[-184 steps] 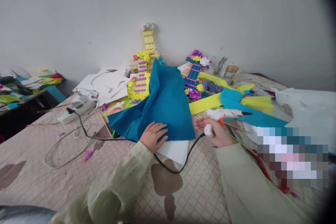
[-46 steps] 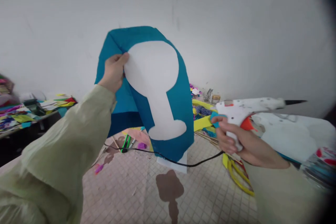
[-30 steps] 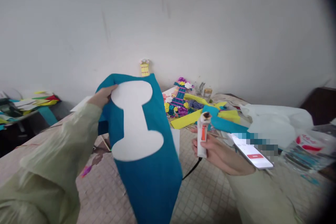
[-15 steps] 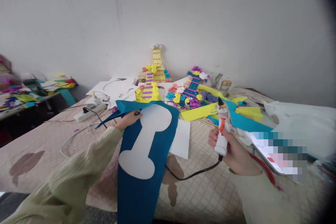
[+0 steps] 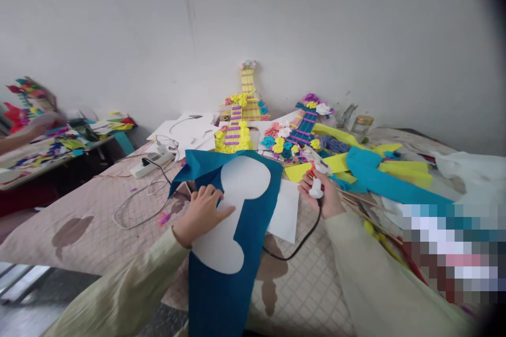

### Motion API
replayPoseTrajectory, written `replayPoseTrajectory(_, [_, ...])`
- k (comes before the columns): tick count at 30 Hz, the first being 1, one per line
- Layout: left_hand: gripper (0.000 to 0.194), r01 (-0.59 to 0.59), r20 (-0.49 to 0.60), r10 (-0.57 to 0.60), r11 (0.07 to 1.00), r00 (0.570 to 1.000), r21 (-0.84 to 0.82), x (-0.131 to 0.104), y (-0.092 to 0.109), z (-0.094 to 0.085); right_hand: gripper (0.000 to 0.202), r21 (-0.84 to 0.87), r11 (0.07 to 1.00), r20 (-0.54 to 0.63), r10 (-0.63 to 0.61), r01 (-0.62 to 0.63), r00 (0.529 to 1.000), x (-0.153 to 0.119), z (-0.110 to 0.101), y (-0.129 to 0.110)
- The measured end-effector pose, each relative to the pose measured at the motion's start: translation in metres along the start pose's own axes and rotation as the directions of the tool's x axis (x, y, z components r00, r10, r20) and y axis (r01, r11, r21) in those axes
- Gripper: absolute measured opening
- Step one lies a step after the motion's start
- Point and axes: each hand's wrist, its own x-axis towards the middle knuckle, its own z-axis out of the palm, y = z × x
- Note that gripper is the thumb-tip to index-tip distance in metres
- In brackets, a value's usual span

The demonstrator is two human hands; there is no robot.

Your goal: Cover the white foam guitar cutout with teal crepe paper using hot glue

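My left hand (image 5: 205,211) rests with fingers apart on a white cardboard cutout (image 5: 247,179), which has a rounded lobe at each end and a narrow middle. Beneath the cutout lies a long sheet of dark blue crepe paper (image 5: 221,300), its far left part folded over in a loose flap. Right of these, my right hand (image 5: 322,195) is wrapped around a white glue gun (image 5: 317,181) with an orange-red trigger. The gun is tilted away from me, and a black cord trails from its handle.
A white power strip (image 5: 154,164) with cables sits at the left. Guitar-shaped flower crafts (image 5: 235,129) stand along the wall. Yellow and blue paper strips (image 5: 399,181) and a glass jar (image 5: 361,125) are at the right. Another person's hand (image 5: 41,124) shows at the far-left table.
My left hand has moved from the cutout's far edge down onto its middle. The glue gun has come left and tipped forward. The view has turned left, bringing another person's arm into sight.
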Motion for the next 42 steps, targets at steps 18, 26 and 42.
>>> replayPoseTrajectory(18, [0.081,-0.069,0.192,0.056,0.996,0.980,0.063,-0.003,0.018,0.002,0.017,-0.018,0.997,0.056,-0.067,0.069,0.996,-0.020,-0.013,-0.019])
replayPoseTrajectory(26, [0.059,-0.317,0.118,0.314,0.948,0.942,0.008,-0.014,-0.010,-0.081,0.018,0.069,0.949,-0.005,-0.309,0.309,0.951,-0.039,-0.028,-0.063])
replayPoseTrajectory(42, [0.050,-0.229,-0.650,0.255,0.965,0.716,0.127,0.177,0.030,-0.230,0.020,0.005,0.868,-0.141,-0.491,0.497,0.859,-0.053,-0.052,-0.084])
